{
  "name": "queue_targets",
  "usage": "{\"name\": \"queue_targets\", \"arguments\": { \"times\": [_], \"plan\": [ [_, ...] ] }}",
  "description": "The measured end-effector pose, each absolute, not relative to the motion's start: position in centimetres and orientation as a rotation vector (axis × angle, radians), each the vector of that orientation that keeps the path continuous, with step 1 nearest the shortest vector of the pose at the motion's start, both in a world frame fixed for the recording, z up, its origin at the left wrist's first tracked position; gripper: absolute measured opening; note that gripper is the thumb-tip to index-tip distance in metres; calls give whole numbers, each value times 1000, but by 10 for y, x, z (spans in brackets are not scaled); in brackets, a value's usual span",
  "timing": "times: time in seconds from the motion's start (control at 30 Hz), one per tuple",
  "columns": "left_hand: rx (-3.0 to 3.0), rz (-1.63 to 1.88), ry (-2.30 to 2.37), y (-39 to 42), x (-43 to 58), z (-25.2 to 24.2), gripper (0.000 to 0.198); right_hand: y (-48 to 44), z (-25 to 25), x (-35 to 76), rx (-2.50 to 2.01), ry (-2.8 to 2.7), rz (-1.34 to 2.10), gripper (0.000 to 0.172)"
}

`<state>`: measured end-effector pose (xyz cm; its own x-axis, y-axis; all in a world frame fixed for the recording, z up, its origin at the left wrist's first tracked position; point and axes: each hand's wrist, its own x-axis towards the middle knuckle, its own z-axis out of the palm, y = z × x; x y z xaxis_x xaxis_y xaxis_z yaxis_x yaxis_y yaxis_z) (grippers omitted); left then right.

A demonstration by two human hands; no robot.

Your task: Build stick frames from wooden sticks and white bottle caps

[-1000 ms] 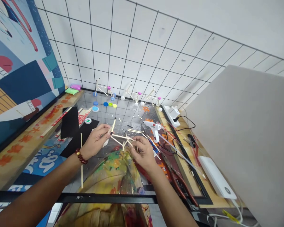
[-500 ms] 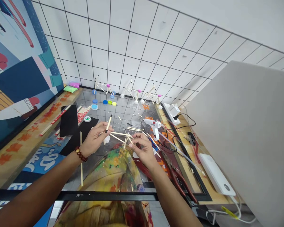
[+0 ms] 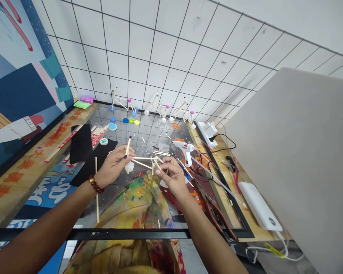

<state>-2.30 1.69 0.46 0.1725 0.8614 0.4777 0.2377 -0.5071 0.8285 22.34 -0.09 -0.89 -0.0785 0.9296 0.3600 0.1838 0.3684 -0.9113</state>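
Note:
Between my hands is a small bicycle model made of thin wooden sticks [image 3: 144,158]. My left hand [image 3: 112,167], with a beaded bracelet at the wrist, pinches its left end, where a black-tipped stick [image 3: 128,146] points up. A white round cap [image 3: 130,166] shows just beside those fingers. My right hand [image 3: 173,176] has thumb and fingers closed on the right end, where several sticks meet; the fingertips partly hide the joint. Another white cap [image 3: 164,183] is seen below my right hand; whether it is attached cannot be made out.
Three similar stick bicycles, one with blue wheels [image 3: 121,102], stand along the back wall. A white glue gun [image 3: 185,150] lies right of my hands, near pliers [image 3: 217,217] and a power strip [image 3: 205,134]. Coloured caps [image 3: 125,120], black sheets [image 3: 81,144] and packed sticks [image 3: 98,135] lie left.
The view has shifted slightly. The stick bicycle has turned a little in my hands, its black-tipped stick shifting left. Both hands keep their hold.

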Motion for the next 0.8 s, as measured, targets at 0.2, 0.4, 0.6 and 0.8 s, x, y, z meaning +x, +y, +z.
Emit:
{"name": "queue_targets", "arguments": {
  "times": [0.2,0.4,0.6,0.8],
  "plan": [
    [1824,1325,1064,16,-25,8,30,-1,-8,226,-998,-1532,955,5],
    [1810,1326,1074,19,-27,7,31,1,-7,227,-943,-1539,1122,13],
    [1823,1345,1082,19,-26,5,30,4,-4,237,-948,-1388,1432,24],
    [1877,1309,1088,19,-26,5,29,5,-12,234,-985,-1450,1201,20]
  ]
}}
